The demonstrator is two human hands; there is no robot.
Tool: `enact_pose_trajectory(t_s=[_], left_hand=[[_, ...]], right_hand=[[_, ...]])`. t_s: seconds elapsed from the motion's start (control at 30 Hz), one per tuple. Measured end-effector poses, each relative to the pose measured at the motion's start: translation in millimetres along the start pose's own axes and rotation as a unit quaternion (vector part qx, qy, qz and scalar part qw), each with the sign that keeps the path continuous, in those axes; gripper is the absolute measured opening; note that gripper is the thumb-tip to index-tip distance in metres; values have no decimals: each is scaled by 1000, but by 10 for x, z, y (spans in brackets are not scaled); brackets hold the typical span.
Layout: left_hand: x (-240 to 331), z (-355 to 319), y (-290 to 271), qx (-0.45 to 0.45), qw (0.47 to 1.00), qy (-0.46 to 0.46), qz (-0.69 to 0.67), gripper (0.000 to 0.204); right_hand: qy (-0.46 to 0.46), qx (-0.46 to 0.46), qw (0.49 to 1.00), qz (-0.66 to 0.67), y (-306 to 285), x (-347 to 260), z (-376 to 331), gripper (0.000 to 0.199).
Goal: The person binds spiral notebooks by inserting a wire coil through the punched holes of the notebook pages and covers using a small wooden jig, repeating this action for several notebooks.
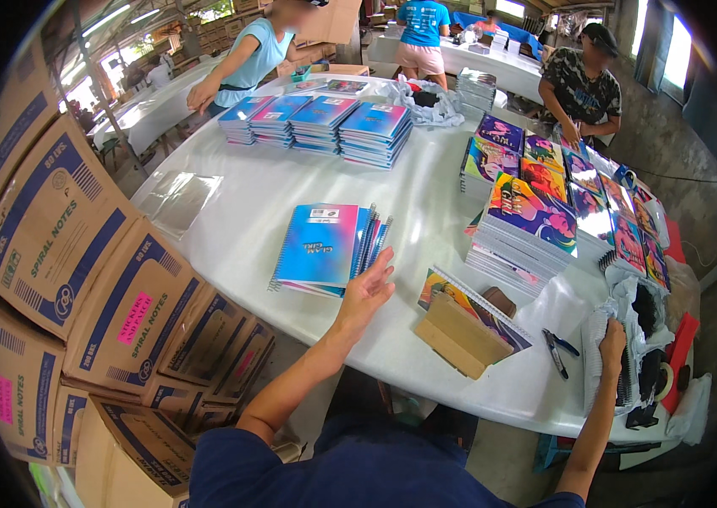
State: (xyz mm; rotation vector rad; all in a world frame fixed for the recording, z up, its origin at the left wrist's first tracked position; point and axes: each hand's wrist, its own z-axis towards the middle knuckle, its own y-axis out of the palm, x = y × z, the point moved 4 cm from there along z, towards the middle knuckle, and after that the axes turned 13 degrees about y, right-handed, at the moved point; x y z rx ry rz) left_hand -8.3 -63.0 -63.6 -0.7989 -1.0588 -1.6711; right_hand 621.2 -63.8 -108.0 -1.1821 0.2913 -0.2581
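Note:
My left hand (pixel 367 289) is open, its fingers apart, against the right side of a small pile of blue and pink spiral notebooks (pixel 316 247). Several coil spines stick out on that side. At the table's right end, my right hand (pixel 612 342) is closed at a bundle of pale wire coils (pixel 595 364) beside white plastic; what its fingers grip is hidden. Between my hands lie a colourful spiral notebook (pixel 502 323), a folded piece of brown cardboard (pixel 458 337) and dark-handled pliers (pixel 558 350).
Blue notebook stacks (pixel 375 131) stand at the far side, colourful notebook stacks (pixel 523 237) at the right. Printed cartons (pixel 54 229) pile up at my left. A person in light blue (pixel 253 59) and a person in a cap (pixel 583 85) are across the white table (pixel 240 245).

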Motion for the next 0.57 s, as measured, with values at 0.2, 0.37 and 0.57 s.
enact_pose_trajectory(t_s=[0.2, 0.37, 0.57], left_hand=[[23, -24, 46, -1, 1000, -17, 12, 68], [32, -126, -258, 27, 997, 17, 72, 64], [323, -191, -626, 152, 987, 27, 44, 63]], right_hand=[[-89, 148, 985, -10, 10, 201, -123, 40], [7, -6, 1000, -28, -17, -21, 45, 43], [-11, 48, 997, -66, -80, 92, -50, 50]])
